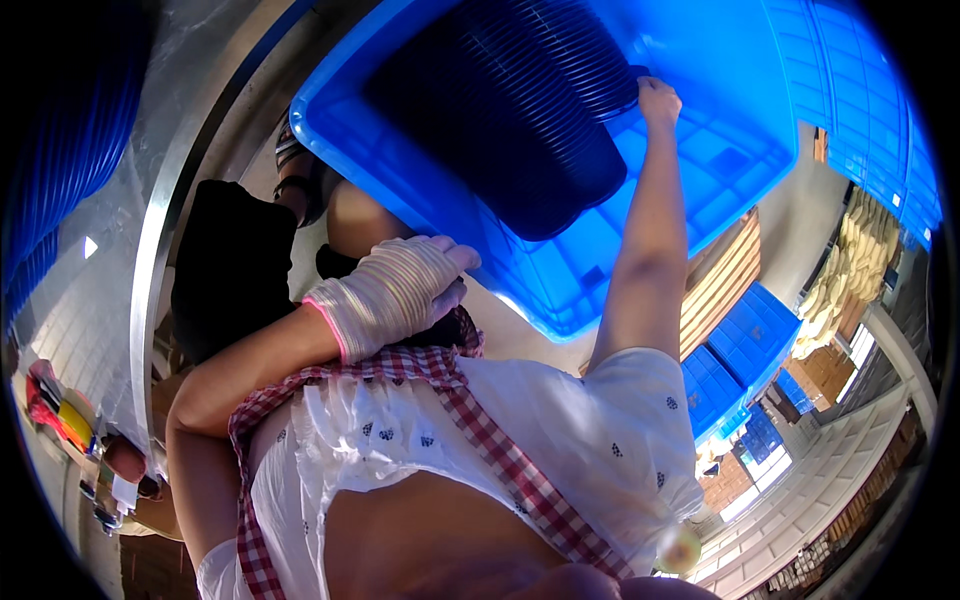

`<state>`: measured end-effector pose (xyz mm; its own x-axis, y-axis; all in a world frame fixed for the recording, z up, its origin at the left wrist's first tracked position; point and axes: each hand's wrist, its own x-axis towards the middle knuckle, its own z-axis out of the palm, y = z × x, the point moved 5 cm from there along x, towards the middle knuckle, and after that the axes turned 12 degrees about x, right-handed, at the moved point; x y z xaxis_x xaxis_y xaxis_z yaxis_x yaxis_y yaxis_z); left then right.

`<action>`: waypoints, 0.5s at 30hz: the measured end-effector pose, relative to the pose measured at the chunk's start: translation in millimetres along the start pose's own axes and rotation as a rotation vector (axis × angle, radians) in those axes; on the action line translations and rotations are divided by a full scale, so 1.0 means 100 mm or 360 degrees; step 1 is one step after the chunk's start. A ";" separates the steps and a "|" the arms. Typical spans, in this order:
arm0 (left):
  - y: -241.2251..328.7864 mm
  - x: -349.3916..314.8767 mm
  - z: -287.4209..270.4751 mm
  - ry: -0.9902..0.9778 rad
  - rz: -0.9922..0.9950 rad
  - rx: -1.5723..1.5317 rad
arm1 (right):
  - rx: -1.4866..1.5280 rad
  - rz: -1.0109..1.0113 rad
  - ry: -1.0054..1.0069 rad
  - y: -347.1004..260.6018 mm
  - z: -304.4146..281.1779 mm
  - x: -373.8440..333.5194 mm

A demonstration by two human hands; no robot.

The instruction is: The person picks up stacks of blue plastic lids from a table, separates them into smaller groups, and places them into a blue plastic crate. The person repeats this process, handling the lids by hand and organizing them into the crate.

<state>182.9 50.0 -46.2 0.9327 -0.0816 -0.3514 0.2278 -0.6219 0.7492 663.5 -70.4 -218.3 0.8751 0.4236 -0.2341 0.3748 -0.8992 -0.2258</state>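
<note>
My right hand (658,100) is bare and reaches far into a large blue plastic bin (560,325). Its fingers are closed on the rim at the end of a row of dark, nested plastic containers (575,50). Beside that row lies a second, longer nested row (500,130) of the same dark kind; shade hides their exact shape. My left hand (390,290) wears a striped knitted glove with a pink cuff and is held before my waist, close to the bin's near edge. Its fingers are loosely bent with a gap at the thumb, and nothing shows in them.
A metal-edged table (155,240) runs along the left, with nested blue containers (75,180) on it. Another person's leg and sandal (305,185) show behind the bin's left side. Blue crates (740,335) and pale bundled material (850,270) are at right.
</note>
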 end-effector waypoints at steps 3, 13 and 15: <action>0.00 0.01 0.00 0.0024 0.0008 -0.0029 | 0.0049 -0.0292 -0.0117 -0.06 0.07 -0.21; 0.00 0.05 0.00 -0.0010 0.0020 -0.0087 | -0.0022 -0.0193 0.0257 0.27 0.25 0.08; -0.01 0.05 0.02 0.0014 -0.0024 -0.0118 | -0.0111 0.0003 -0.0125 -0.09 0.20 -0.04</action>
<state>187.2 48.8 -49.4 0.9313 -0.0656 -0.3584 0.2618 -0.5635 0.7835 650.7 -62.2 -234.5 0.8502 0.4266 -0.3084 0.3958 -0.9043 -0.1598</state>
